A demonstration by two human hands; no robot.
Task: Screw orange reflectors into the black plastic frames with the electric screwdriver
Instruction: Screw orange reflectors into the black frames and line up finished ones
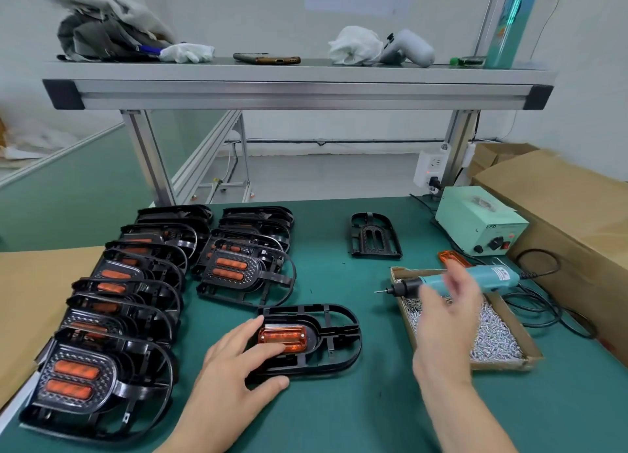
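Note:
A black plastic frame lies on the green table in front of me with an orange reflector seated in it. My left hand holds the frame's left end, with fingers on the reflector and the thumb curled under the frame's near edge. My right hand hovers blurred above the screw tray, fingers spread and holding nothing. Just beyond that hand the teal electric screwdriver lies across the tray, bit pointing left. A loose orange reflector sits behind the screwdriver. An empty black frame lies farther back.
Two rows of assembled frames with reflectors are stacked at the left. A cardboard tray of screws is at the right, with the driver's power box, its cable and a cardboard box behind. An aluminium shelf spans overhead.

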